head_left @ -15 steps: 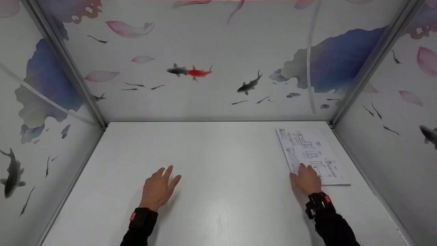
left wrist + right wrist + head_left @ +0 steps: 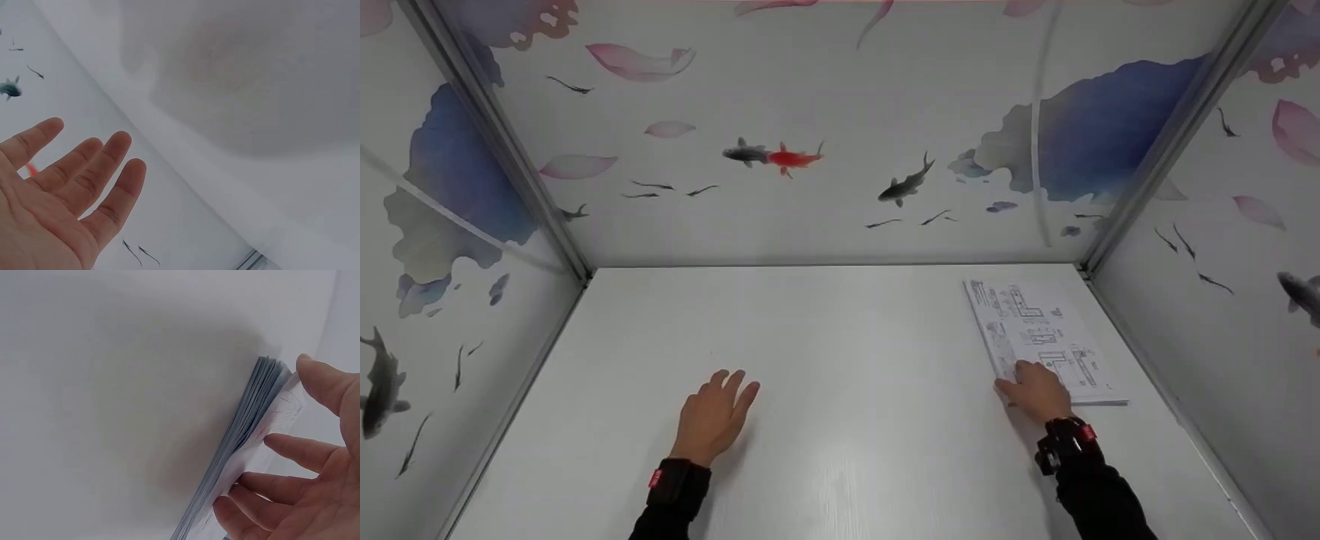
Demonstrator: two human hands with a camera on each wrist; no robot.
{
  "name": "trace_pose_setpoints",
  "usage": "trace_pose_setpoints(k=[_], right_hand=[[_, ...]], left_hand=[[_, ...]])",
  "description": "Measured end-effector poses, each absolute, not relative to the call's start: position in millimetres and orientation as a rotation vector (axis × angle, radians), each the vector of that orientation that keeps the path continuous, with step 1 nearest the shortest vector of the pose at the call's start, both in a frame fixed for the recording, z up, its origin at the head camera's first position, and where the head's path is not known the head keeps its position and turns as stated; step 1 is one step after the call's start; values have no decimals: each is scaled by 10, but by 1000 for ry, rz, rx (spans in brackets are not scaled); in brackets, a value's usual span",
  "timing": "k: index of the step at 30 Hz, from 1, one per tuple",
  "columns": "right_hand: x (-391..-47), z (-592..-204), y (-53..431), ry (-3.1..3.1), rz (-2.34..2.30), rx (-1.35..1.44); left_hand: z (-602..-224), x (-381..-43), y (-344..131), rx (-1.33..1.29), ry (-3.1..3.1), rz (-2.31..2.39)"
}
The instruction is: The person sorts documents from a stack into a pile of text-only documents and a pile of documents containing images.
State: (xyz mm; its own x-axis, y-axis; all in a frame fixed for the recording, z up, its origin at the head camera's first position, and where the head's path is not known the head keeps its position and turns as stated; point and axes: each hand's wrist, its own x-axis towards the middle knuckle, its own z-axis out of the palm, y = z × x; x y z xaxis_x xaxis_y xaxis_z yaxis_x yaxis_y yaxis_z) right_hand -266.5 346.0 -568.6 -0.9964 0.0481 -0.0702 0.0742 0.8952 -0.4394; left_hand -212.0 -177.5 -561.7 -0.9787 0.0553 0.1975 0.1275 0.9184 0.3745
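A thick stack of white sheets (image 2: 1069,319) printed with line drawings lies at the right of the white table. On its near left part rest the fingertips of my right hand (image 2: 1039,391), with the thumb at the left edge. Seen from the right wrist, the fingers of that hand (image 2: 306,486) are slightly bent and touch the top sheet, and the thumb tip is beside the corner of the paper stack (image 2: 242,422). My left hand (image 2: 712,420) is over the left half of the table, palm down. The left wrist view shows its fingers (image 2: 95,177) spread loosely, holding nothing.
White panels with painted fish, petals and blue shapes enclose the table (image 2: 840,337) at the back (image 2: 840,210), left (image 2: 521,292) and right (image 2: 1200,330). Grey metal posts stand in both back corners. Each wrist wears a black camera band (image 2: 679,482).
The right hand's fingers have drawn back slightly on the stack and look a little more bent. The left hand is lower by a small amount in view. The head view has shifted slightly.
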Motion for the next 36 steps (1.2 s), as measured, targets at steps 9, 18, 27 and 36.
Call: trace_pose_setpoints(k=[9,18,27,36], right_hand=[[-2616,-5685,3469,3030,-754,125],[-2605,-5652,3471,3109,-769,171],[-2584,-5663,3467,3108,-755,167],[-2593,-5763,3347,3204,-574,115]], left_hand=[[-5636,-2111,-1720,-152,-2902,-606],[-5669,-2105,-1751,-131,-2937,-694],[-5684,-2090,-1722,-108,-2951,-767],[-5667,-2113,-1691,-94,-2959,-791]])
